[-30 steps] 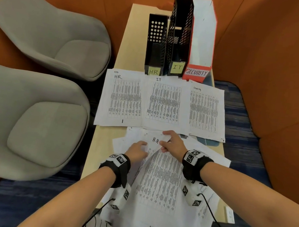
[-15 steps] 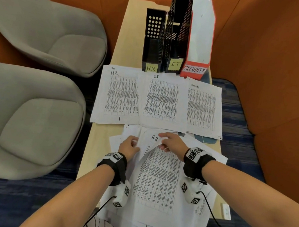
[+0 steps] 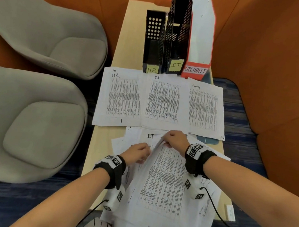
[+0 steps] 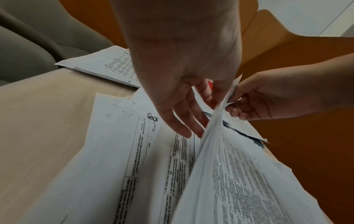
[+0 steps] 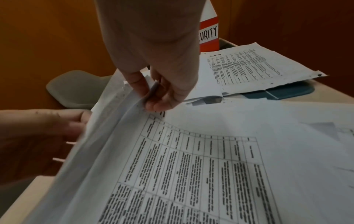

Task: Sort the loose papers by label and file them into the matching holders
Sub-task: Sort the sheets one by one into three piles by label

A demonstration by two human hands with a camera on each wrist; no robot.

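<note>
Centrally, right hand (image 3: 174, 141) fingers pinch the top printed white sheet (image 3: 163, 179); left hand (image 3: 137, 152) fingers spread on the pile. Next: likely read its label, place accordingly.

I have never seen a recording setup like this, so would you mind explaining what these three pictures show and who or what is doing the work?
There is no machine here: a person works with bare hands and wears three cameras. The wide picture comes from a head camera that looks down at a narrow table. The other two come from cameras strapped to each wrist, looking along the fingers.

At the far end stand three file holders, labelled HR, IT and SECURITY. Before them lie three sorted stacks: the HR stack, the IT stack and the Security stack. Nearest the person is an unsorted heap of loose papers.

The right hand pinches the top corner of one sheet and peels it up. The left hand lies with its fingers straight on the papers below, beside the lifted edge.
</note>
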